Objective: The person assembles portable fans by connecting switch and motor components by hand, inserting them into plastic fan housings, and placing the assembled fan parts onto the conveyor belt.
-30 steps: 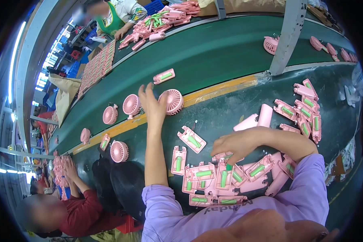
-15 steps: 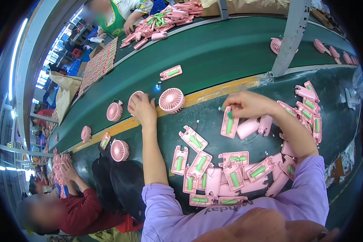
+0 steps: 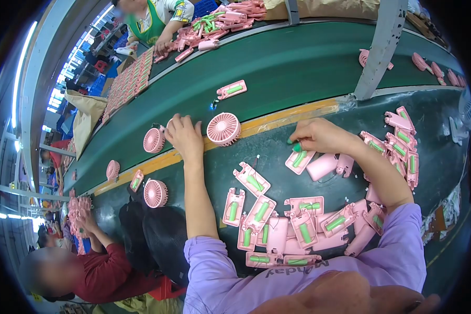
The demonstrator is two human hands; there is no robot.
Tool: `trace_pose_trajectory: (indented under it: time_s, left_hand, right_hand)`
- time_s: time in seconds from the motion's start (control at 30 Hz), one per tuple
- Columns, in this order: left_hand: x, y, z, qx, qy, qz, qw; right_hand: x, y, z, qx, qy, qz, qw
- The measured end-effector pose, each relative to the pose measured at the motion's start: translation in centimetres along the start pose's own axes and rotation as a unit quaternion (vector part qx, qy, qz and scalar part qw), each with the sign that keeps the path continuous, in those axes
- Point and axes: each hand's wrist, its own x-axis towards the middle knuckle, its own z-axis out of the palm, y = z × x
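My left hand [image 3: 184,135] rests over a pink fan head at the yellow stripe of the green belt [image 3: 277,63], its fingers curled on the fan, mostly hiding it. Another pink fan head [image 3: 223,128] stands just right of it. My right hand [image 3: 319,135] presses a pink handle shell with a green battery [image 3: 300,159] onto the dark table, fingertips on its top end. A closed pink handle [image 3: 322,166] lies right beside it. Several more open shells with green batteries [image 3: 277,225] lie in a heap near my chest.
More battery shells [image 3: 400,141] pile at the right. Fan heads [image 3: 155,192] and a lone shell [image 3: 232,89] ride the belt. A person in red [image 3: 107,272] works at my left; another in green [image 3: 152,21] sits across with a pink parts pile [image 3: 220,21]. A metal post [image 3: 382,47] stands at the right.
My right hand has lifted one battery shell from the near heap, carried it away from me, and set it down by the closed handle. My left hand has closed over a fan head.
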Motion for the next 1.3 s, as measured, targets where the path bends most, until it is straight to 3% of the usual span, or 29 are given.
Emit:
trace_pose_trajectory:
  time_s: [0.13,0.23,0.27,0.37,0.47,0.53,0.63,0.73,0.77,0.8,0.87,0.9,0.97,1.03,1.1,1.2,1.3]
  left_hand:
    - [-0.1,-0.8,0.3,0.010,0.009,-0.010,1.000]
    - [-0.7,-1.7,2.0,0.129,0.088,0.094,0.983]
    - [-1.1,-2.0,2.6,0.124,0.071,0.095,0.985]
    - [-1.1,-1.7,2.1,0.082,0.006,0.077,0.994]
    - [0.5,0.4,-1.7,-0.063,-0.118,-0.019,0.991]
    - [1.4,1.8,-3.9,-0.223,-0.228,-0.126,0.939]
    - [1.4,2.8,-4.9,-0.366,-0.384,-0.160,0.832]
    - [0.7,3.3,-2.4,-0.517,-0.308,-0.137,0.787]
    - [0.3,3.5,-1.5,-0.564,-0.299,-0.085,0.765]
    - [0.0,4.5,-1.9,-0.612,-0.321,-0.072,0.719]
    - [-0.7,5.8,-0.6,-0.592,-0.273,-0.004,0.758]
    - [-0.6,5.5,0.0,-0.498,-0.198,0.066,0.841]
    - [-0.2,3.3,1.1,-0.354,-0.088,0.085,0.927]
    - [0.0,0.7,2.1,-0.204,-0.018,0.077,0.976]
    - [-0.8,-0.3,1.7,-0.076,0.012,0.065,0.995]
    - [-0.4,0.9,-0.1,-0.046,-0.057,0.011,0.997]
    - [-0.3,0.6,0.3,-0.021,-0.053,0.007,0.998]
  right_hand:
    - [0.1,0.2,-0.2,0.085,-0.010,0.027,0.996]
    - [-0.2,-0.9,-0.9,0.238,-0.029,0.094,0.966]
    - [-0.3,-1.2,-1.1,0.300,-0.040,0.122,0.945]
    - [-0.2,-0.9,-1.3,0.312,-0.073,0.143,0.937]
    - [0.0,0.0,-1.4,0.231,-0.068,0.132,0.961]
    - [0.0,0.2,-1.9,0.238,-0.076,0.158,0.955]
    - [0.0,0.8,-1.8,0.309,-0.062,0.142,0.938]
    - [-0.2,1.3,-1.6,0.369,-0.040,0.134,0.919]
    - [-0.2,1.4,-1.7,0.383,-0.033,0.137,0.913]
    - [-0.2,1.5,-1.7,0.390,-0.043,0.128,0.911]
    - [-0.1,1.7,-1.9,0.404,-0.066,0.110,0.906]
    - [0.1,1.8,-1.9,0.398,-0.063,0.116,0.908]
    - [0.3,2.2,-1.7,0.389,-0.052,0.129,0.910]
    - [0.4,2.2,-1.4,0.427,-0.024,0.110,0.897]
    - [0.6,2.3,-1.3,0.454,-0.001,0.096,0.886]
    - [0.6,2.4,-1.3,0.465,0.032,0.097,0.879]
    - [0.8,2.5,-1.6,0.447,0.065,0.113,0.885]
